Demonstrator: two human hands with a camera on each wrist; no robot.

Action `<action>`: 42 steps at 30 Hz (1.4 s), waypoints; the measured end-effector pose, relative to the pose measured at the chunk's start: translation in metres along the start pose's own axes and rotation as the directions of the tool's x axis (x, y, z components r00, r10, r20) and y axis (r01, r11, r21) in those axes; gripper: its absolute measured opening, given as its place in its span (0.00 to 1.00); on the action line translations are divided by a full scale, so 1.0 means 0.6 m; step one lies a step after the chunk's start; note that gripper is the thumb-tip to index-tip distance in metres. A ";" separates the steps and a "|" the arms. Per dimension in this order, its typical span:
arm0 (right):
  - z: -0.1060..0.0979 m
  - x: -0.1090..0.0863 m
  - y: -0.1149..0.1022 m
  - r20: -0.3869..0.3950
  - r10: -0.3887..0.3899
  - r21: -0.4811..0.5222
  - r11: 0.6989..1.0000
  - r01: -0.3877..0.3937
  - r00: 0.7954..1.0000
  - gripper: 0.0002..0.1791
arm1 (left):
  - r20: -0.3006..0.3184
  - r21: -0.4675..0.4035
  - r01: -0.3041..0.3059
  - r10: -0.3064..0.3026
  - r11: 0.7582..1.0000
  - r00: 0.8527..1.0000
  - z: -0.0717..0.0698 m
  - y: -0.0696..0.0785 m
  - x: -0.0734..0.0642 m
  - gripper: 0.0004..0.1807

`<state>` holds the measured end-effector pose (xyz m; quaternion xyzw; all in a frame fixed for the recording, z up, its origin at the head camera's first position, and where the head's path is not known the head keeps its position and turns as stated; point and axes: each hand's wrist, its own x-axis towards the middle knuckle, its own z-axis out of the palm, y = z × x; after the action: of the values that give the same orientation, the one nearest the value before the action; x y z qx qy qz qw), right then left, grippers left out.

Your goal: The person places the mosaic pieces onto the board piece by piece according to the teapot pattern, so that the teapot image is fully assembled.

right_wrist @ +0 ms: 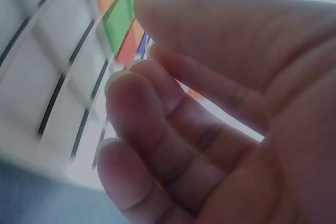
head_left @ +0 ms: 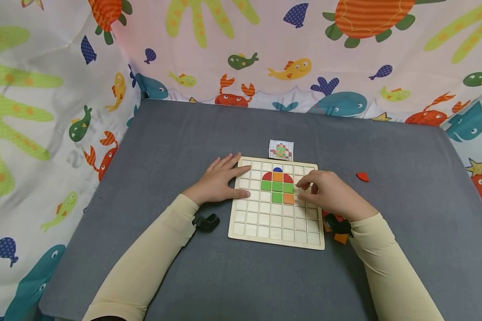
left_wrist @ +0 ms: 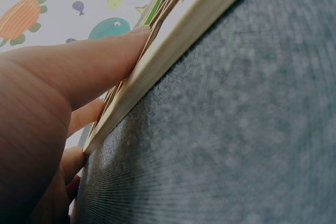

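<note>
A wooden grid board (head_left: 257, 229) lies on the grey table. Set in its upper middle are a blue half-round piece (head_left: 277, 170), red rounded pieces (head_left: 267, 176), several green squares (head_left: 277, 197) and two orange squares (head_left: 288, 199). My left hand (head_left: 222, 182) rests on the board's left edge, fingers spread, thumb (left_wrist: 113, 59) lying over the rim. Over the cells just right of the coloured pieces is my right hand (head_left: 327, 192), its fingers loosely bent. In the right wrist view the thumb (right_wrist: 173, 19) stands apart from the fingers, and no piece shows between them.
A small pattern card (head_left: 281, 150) lies against the board's far edge. To the right is a loose red piece (head_left: 363, 177). Orange and red pieces (head_left: 340, 238) lie beside the board, partly hidden under the right wrist. A sea-animal curtain (head_left: 209, 58) hangs behind the table.
</note>
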<state>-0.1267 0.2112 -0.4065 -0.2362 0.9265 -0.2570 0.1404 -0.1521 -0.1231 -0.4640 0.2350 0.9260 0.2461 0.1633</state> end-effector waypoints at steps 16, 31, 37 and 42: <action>-0.039 -0.065 0.073 -0.063 0.107 -0.033 0.993 -0.110 0.992 0.14 | 0.001 0.004 -0.007 0.007 1.000 1.000 0.000 -0.001 0.003 0.46; -0.058 -0.100 0.123 0.046 0.187 -0.070 0.980 -0.184 0.981 0.20 | 0.000 -0.011 -0.010 0.010 1.000 1.000 0.003 -0.005 0.002 0.47; -0.053 -0.105 0.133 0.034 0.190 -0.077 0.979 -0.187 0.981 0.18 | 0.003 -0.014 -0.008 0.008 1.000 1.000 0.002 -0.003 0.002 0.47; -0.049 -0.102 0.134 -0.006 0.158 -0.126 0.979 -0.158 0.987 0.13 | 0.004 -0.014 -0.004 0.004 1.000 1.000 0.001 -0.002 0.002 0.47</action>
<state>-0.1154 0.3154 -0.4170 -0.1707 0.9564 -0.1858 0.1468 -0.1533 -0.1235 -0.4653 0.2363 0.9234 0.2525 0.1664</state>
